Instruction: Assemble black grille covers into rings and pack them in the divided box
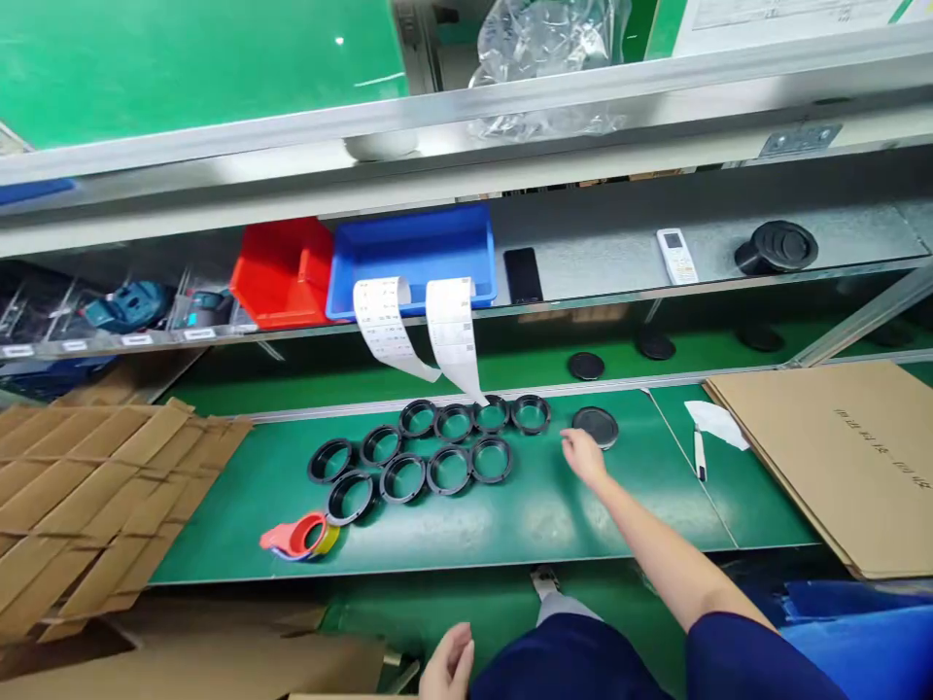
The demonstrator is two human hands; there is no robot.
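- Left hand (446, 664) low at the near edge, fingers loosely curled, grasping nothing visible.
- Right hand (583, 455) stretched out over the green surface (510, 525), fingers relaxed and apart, empty, just beside the black disc (596, 426).
- Red tape dispenser (298, 537) near the surface's front left edge.
- Black rings (430, 452) lying flat in two rows, touching one another, left of the right hand.
- White pen (699, 454) and cardboard sheet (838, 457) off to the right.
- Label strips (415, 331) hanging from the blue bin (412, 255) on the shelf beyond, red bin (284, 272) beside it.
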